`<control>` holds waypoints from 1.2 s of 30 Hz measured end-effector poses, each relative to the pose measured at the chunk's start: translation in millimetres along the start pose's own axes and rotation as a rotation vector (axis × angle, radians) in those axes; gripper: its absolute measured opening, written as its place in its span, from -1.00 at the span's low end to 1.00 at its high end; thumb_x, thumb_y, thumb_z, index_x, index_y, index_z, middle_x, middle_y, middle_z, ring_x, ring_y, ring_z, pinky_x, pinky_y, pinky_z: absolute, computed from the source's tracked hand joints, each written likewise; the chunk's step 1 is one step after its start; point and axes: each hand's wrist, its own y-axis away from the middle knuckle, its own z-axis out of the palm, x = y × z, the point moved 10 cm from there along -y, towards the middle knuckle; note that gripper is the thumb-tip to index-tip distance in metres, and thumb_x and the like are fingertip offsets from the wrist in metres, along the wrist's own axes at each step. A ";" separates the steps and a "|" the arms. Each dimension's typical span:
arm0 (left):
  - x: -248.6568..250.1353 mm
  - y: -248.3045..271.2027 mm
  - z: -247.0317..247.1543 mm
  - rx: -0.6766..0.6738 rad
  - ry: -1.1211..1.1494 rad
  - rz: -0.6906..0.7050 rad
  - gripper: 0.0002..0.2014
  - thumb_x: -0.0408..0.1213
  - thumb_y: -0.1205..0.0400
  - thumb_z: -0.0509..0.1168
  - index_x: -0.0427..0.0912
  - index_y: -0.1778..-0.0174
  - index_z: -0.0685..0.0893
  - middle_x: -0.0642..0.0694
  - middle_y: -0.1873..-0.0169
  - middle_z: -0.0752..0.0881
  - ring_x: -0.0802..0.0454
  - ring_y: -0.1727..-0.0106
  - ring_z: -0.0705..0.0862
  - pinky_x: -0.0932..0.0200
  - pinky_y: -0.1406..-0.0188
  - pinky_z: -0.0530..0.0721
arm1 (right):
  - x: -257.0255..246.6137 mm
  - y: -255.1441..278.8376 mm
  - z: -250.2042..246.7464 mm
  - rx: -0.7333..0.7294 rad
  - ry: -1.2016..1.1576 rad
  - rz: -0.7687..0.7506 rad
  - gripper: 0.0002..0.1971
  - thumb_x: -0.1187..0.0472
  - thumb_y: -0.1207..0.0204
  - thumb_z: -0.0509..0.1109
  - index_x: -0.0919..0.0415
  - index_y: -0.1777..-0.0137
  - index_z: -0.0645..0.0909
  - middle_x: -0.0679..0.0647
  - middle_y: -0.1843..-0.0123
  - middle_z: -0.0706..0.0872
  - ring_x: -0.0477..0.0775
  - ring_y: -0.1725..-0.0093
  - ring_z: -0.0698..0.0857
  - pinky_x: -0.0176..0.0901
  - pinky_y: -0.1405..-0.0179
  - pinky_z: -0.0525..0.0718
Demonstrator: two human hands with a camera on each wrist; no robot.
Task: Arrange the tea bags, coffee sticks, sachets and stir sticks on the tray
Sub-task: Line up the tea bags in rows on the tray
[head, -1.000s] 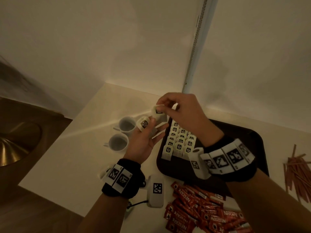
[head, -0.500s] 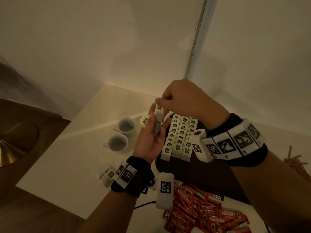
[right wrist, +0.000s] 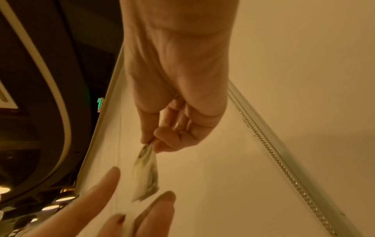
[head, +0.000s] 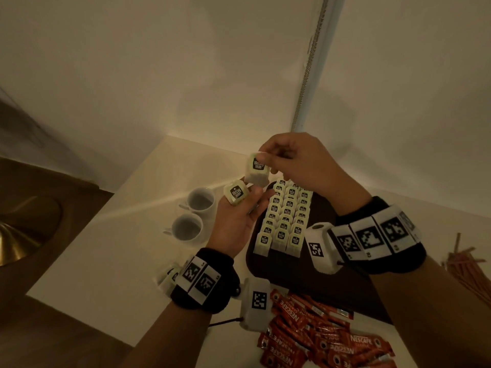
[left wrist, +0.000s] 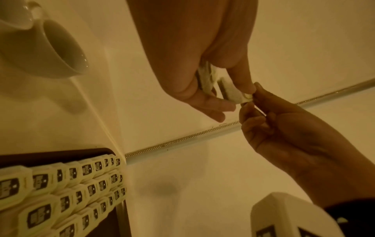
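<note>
My right hand (head: 266,162) pinches a white tea bag (head: 257,170) by its top edge, just above the far left corner of the dark tray (head: 305,277). The same tea bag (right wrist: 146,174) hangs from my fingertips in the right wrist view. Below it, my left hand (head: 248,199) holds a second tea bag (head: 236,193) between thumb and fingers. Several tea bags (head: 287,216) stand in three neat rows on the tray's left part. Red coffee sticks (head: 318,338) lie heaped on the table in front of the tray. Stir sticks (head: 467,272) lie at the right.
Two white cups (head: 200,201) (head: 186,227) stand left of the tray, close to my left hand. A few loose tea bags (head: 168,274) lie by my left wrist. Walls meet in a corner just behind the table. The table's left edge drops to a wooden floor.
My right hand has pulled one tea bag up out of my left hand. It now hangs free above the left fingers. The left hand has stayed beside the tray with the other tea bag.
</note>
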 end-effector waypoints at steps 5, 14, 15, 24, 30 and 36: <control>-7.8 2.3 3.7 -0.007 0.032 -0.034 -0.82 -0.35 -0.52 0.29 -0.23 -0.03 0.65 -0.07 0.17 0.82 0.05 0.10 0.80 0.37 0.29 0.71 | -4.8 6.8 -2.4 0.057 0.095 -0.026 -0.89 0.08 -0.42 0.53 0.10 0.24 0.75 -0.10 0.40 0.71 -0.27 0.43 0.63 -0.52 0.38 0.55; -23.9 7.9 7.1 -0.031 0.155 -0.148 -0.65 -0.27 -0.31 0.46 -0.26 0.00 0.64 -0.08 0.22 0.81 0.03 0.08 0.81 0.43 0.47 0.68 | -6.7 9.4 -2.5 0.041 0.291 0.005 -0.73 0.07 -0.44 0.47 0.04 0.48 0.64 -0.14 0.65 0.51 -0.26 0.61 0.52 -0.58 0.52 0.41; -23.9 7.7 7.7 -0.046 0.179 -0.152 -0.59 -0.25 -0.27 0.52 -0.26 0.00 0.66 -0.11 0.16 0.81 0.00 0.03 0.81 0.41 0.46 0.68 | -6.0 9.4 -3.2 0.042 0.299 0.011 -0.73 0.07 -0.43 0.46 0.03 0.49 0.63 -0.13 0.64 0.52 -0.26 0.61 0.52 -0.59 0.52 0.41; -18.7 3.9 1.0 -0.049 0.089 -0.100 -0.81 -0.33 -0.43 0.39 -0.17 0.04 0.71 -0.11 0.15 0.81 0.02 0.00 0.79 0.37 0.33 0.72 | 1.2 14.1 0.5 -0.009 0.146 -0.028 -0.89 0.08 -0.47 0.49 0.09 0.17 0.78 -0.17 0.31 0.74 -0.33 0.33 0.64 -0.62 0.32 0.49; -22.0 3.1 -13.6 -0.029 -0.018 -0.109 -0.67 -0.26 -0.52 0.29 -0.16 -0.22 0.61 -0.10 -0.04 0.80 0.02 -0.10 0.76 0.27 0.06 0.75 | 25.1 23.9 -7.4 0.029 -0.064 0.024 -0.93 0.13 -0.46 0.49 0.07 0.11 0.77 -0.03 0.26 0.78 -0.13 0.29 0.71 -0.45 0.30 0.60; -19.2 -0.3 -65.6 0.210 0.009 -0.165 -0.63 -0.04 -0.76 0.02 -0.18 -0.21 0.62 -0.11 -0.03 0.82 -0.04 -0.05 0.80 0.21 0.21 0.76 | 103.3 60.0 24.1 -0.124 0.102 0.207 -0.90 0.22 -0.54 0.41 0.08 0.00 0.70 -0.22 0.18 0.68 -0.38 0.26 0.61 -0.60 0.25 0.53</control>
